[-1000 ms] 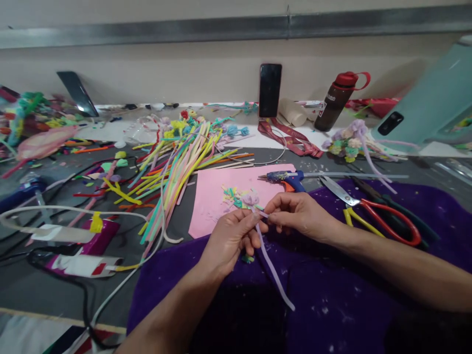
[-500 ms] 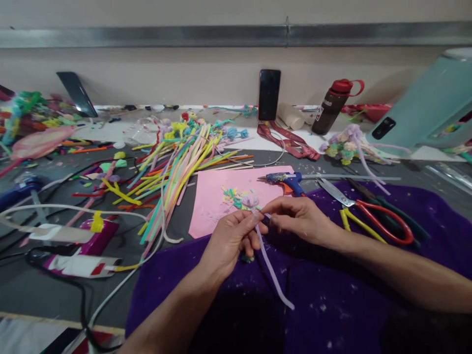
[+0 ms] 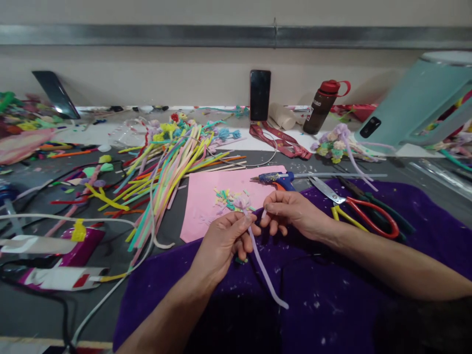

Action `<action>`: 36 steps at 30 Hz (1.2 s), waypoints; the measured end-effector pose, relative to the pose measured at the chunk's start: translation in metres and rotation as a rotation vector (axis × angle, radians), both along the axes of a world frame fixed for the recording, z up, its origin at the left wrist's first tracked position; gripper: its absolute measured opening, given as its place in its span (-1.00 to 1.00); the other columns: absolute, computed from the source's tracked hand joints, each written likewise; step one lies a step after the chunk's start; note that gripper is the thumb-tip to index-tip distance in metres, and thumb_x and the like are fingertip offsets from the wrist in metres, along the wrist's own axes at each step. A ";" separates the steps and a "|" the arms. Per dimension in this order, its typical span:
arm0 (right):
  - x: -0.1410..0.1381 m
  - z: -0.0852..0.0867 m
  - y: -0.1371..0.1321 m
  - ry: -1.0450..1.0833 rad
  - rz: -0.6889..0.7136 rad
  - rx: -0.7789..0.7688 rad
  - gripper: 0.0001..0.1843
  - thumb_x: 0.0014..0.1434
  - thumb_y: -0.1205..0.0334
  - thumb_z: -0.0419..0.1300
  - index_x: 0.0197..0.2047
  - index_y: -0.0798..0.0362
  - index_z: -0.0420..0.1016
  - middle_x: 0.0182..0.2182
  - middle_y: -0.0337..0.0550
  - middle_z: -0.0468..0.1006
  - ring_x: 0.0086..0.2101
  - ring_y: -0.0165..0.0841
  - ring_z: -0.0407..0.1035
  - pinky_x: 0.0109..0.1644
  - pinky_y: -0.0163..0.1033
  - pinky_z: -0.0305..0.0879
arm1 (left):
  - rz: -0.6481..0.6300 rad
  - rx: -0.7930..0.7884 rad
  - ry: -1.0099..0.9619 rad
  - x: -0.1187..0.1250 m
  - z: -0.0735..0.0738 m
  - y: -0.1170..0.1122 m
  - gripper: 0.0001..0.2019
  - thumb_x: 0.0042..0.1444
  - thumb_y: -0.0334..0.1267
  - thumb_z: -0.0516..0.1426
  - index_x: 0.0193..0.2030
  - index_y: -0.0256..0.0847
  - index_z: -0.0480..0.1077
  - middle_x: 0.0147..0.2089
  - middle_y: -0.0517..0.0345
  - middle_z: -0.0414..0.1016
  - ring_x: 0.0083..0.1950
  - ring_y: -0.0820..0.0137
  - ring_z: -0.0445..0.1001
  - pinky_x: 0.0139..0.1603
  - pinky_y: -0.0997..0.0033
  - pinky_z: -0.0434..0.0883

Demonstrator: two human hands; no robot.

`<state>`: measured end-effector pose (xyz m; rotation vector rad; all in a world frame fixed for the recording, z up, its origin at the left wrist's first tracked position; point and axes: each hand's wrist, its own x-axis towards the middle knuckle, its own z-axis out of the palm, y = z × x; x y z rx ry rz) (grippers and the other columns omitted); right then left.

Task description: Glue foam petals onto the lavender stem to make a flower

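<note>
The glue gun [image 3: 275, 178] overlaps the sheet [image 3: 197, 196] at its far right corner. Scissors [image 3: 332, 193] lie right of both, stems [image 3: 171, 172] left.

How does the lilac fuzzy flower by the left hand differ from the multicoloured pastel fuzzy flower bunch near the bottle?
Colour: the lilac fuzzy flower looks lilac alone; the multicoloured pastel fuzzy flower bunch mixes lilac, green, yellow and peach.
Size: the flower looks smaller than the bunch.
Support: the left hand pinches the flower's long lilac stem; the bunch lies apart from both hands.
Shared: both are fuzzy and include lilac.
</note>
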<state>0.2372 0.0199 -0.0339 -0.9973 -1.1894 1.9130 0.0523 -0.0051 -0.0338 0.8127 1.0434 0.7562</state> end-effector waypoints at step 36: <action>-0.005 0.003 -0.014 -0.291 0.029 0.415 -0.92 0.08 0.36 0.15 -0.30 0.15 0.41 -0.54 -0.30 0.37 -0.55 -0.52 0.18 -0.49 -0.40 0.09 | -0.044 0.044 0.043 0.001 -0.003 -0.002 -0.76 0.03 -0.14 0.15 -0.43 -0.32 0.38 -0.67 0.21 0.41 -0.75 0.60 0.28 -0.77 0.69 0.17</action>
